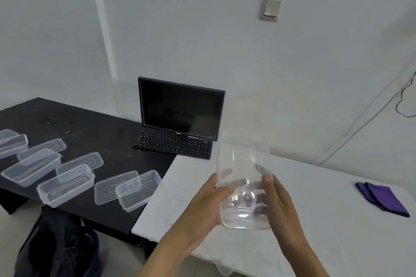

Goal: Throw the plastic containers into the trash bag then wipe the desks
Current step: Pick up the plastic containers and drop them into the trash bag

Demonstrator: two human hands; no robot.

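Clearly the job is at an early stage. One clear plastic container (244, 183) is held up in the air above the white bench (304, 220), to the right of the monitor (181, 108). The left hand (202, 207) has its grip closed on the container's left wall, and the right hand (280, 204) has its grip closed on the right wall, thumb tip pressing the rim. The container is tilted, its open side toward the camera.

Left of the monitor, the black bench (94, 132) carries the remaining containers (65, 184) and loose lids (117, 186), several of each, some lids leaning on the tubs. None of these has been cleared yet. The trash bag (58, 245) sits on the floor below the black bench's near edge, left of and below the monitor; its mouth is dark, so whether anything lies inside cannot be told.

Well to the right of the monitor, a folded purple cloth (382, 199) lies on the white bench, apparently unused. A keyboard (173, 145) sits just in front of the monitor.

So the throwing-away is mostly ahead, and the wiping of both benches looks not yet begun; specks show on the black surface.
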